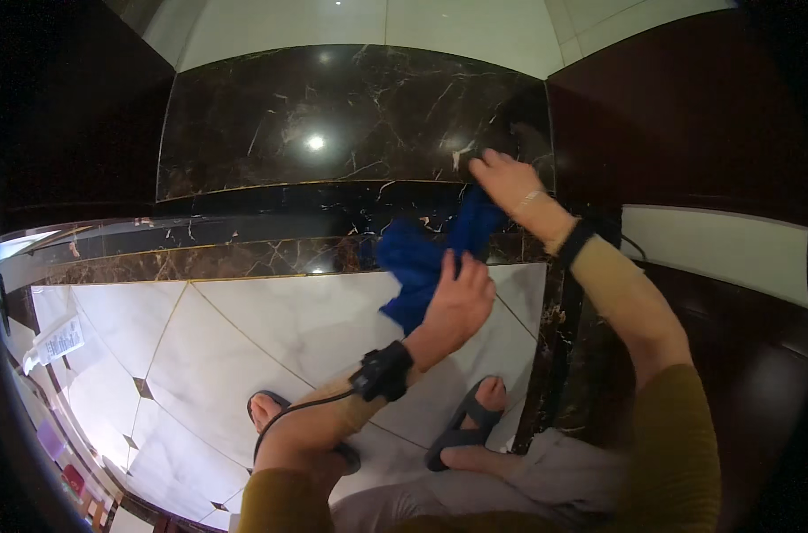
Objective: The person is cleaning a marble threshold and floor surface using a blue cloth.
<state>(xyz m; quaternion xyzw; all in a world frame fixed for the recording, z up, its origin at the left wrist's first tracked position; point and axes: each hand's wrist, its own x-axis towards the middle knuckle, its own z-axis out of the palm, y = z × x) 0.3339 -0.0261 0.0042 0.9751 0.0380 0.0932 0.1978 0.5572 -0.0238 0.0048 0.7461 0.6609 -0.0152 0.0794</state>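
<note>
A blue cloth [410,260] hangs bunched in front of the edge of a dark marble ledge, right of the middle of the view. My left hand [460,293] grips its lower part, with the fingertips pressed into the folds. Above and to the right, my right hand [504,176] is at the cloth's upper end, over the ledge's front edge; its fingers are curled and slightly blurred, and whether they pinch the cloth is unclear. Each wrist wears a black band, the left one with a cable.
The dark marble ledge [257,133] lies between dark wooden panels. Below it are a marble step and a white tiled floor [244,333], where my sandalled feet stand. A white bottle [58,343] with writing is at the far left. A pale panel [717,246] is at the right.
</note>
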